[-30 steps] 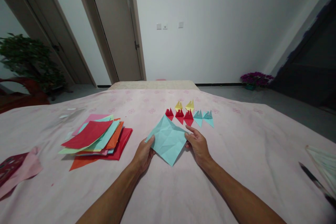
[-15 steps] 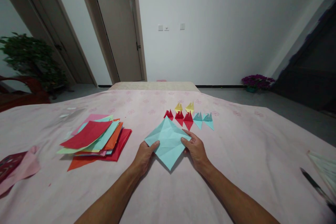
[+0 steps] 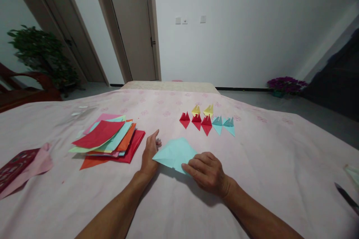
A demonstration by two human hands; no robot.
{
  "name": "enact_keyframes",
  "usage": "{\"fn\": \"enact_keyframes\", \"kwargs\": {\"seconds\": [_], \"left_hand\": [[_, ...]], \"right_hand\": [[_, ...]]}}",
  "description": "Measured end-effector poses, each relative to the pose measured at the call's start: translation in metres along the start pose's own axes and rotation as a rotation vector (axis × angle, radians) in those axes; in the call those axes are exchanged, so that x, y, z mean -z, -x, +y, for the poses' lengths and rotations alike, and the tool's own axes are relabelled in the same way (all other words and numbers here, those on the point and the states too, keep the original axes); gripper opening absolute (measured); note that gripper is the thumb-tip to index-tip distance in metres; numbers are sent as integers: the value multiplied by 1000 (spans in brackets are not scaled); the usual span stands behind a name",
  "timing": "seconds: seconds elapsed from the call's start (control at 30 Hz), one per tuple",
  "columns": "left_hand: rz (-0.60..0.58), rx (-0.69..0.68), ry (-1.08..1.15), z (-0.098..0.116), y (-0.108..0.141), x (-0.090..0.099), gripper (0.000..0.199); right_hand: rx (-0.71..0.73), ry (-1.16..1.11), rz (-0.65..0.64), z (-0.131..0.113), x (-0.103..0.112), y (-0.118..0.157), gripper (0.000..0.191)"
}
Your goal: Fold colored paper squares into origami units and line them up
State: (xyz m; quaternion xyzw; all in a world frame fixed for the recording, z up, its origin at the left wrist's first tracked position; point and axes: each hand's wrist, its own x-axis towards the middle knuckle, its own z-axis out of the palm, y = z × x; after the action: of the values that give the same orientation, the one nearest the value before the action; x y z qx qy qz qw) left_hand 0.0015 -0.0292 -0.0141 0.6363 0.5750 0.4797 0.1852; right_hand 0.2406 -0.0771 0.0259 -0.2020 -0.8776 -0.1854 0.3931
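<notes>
A creased sheet of light blue paper [image 3: 176,153] is tilted above the cloth in front of me. My right hand [image 3: 209,171] pinches its near right edge, fingers curled over it. Beside the sheet's left corner, my left hand [image 3: 150,153] is open, its fingers stretched away from me; whether it touches the corner I cannot tell. Beyond the sheet stand folded paper birds: three red ones [image 3: 196,121], two yellow ones [image 3: 208,110] and two light blue ones [image 3: 229,125].
A stack of coloured paper sheets [image 3: 98,134] lies left of my hands. Farther left are a dark red patterned item [image 3: 17,166] and a pink piece [image 3: 42,162]. A black knife-like tool [image 3: 346,196] lies at the right edge. The pink tablecloth [image 3: 269,164] is wrinkled.
The light blue sheet was held flat by both hands at its side corners; now it is turned and tilted in my right hand. My left hand has let go and opened. The view has shifted slightly.
</notes>
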Motion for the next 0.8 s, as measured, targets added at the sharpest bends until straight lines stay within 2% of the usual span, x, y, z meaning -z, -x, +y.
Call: {"fn": "enact_keyframes", "kwargs": {"seconds": [0.13,0.3,0.33,0.37,0.43,0.5,0.57,0.63,0.7,0.8], "left_hand": [[-108,-60,-185,-9,-14,19,60],[-260,-14,-87,-8,-15,51,44],[-324,-87,-62,-5,-10,56,47],[-416,-214,-74,-3,-4,60,52],[-581,-461,-170,3,9,63,79],[-658,-572,-288,6,21,60,100],[-674,-584,-358,7,28,53,100],[-634,-561,-367,5,31,46,95],[-605,-544,-349,4,31,42,90],[-624,-548,-330,5,28,41,86]], "right_hand": [[55,-37,-160,-7,-2,-4,19],[38,-69,-281,-17,-8,-9,18],[16,-80,-291,-17,-10,-9,18],[-8,-95,-296,-18,-12,-9,18],[-60,-138,-311,-17,-15,-8,18],[-110,-172,-331,-14,-16,-7,25],[-176,-160,-359,-9,-15,-6,42],[-239,-127,-398,-3,-14,-5,56],[-277,-112,-438,3,-14,-2,55],[-283,-136,-470,8,-16,2,46]]}}
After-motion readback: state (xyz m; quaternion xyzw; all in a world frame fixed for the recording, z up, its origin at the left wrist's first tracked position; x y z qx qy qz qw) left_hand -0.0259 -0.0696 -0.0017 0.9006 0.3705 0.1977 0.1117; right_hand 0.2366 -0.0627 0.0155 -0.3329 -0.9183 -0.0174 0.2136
